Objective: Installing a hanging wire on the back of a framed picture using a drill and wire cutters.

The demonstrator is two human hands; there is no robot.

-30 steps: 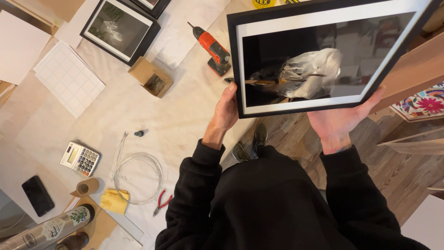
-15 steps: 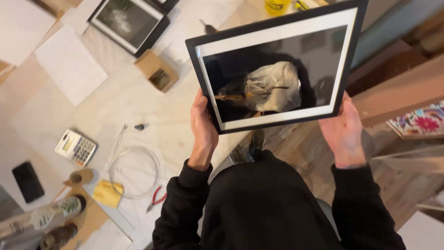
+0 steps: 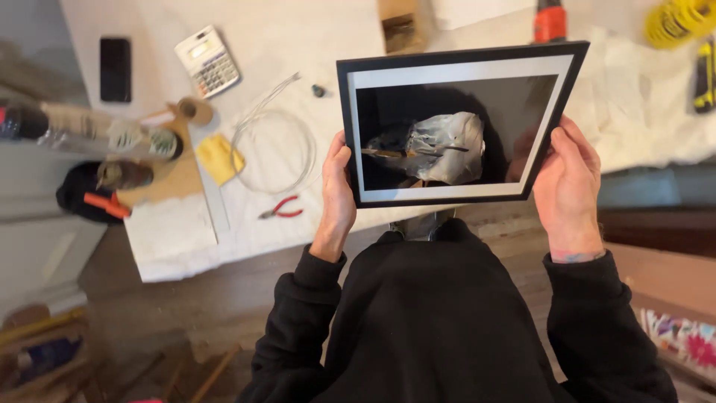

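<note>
A black rectangular picture frame with a white mat and a dark glazed photograph (image 3: 455, 123) is held up in front of the person's chest, above the near edge of the white-covered bench (image 3: 149, 239). The left hand (image 3: 337, 192) is clamped on the frame's left edge, thumb lying over the front rim near the lower corner. The right hand (image 3: 567, 183) is clamped on the right edge, fingers wrapped round the side. The frame sits slightly tilted, its right side higher than its left.

On the bench to the left of the frame lie a coil of thin pale wire (image 3: 272, 149), small red-handled pliers (image 3: 280, 210) just below it, and a yellow folded cloth (image 3: 219, 158) beside the coil. Further up are a white pocket calculator (image 3: 207, 62) and a black mobile phone (image 3: 115, 69), well apart from the hands. An orange power drill (image 3: 550, 20) shows partly behind the frame's top edge
</note>
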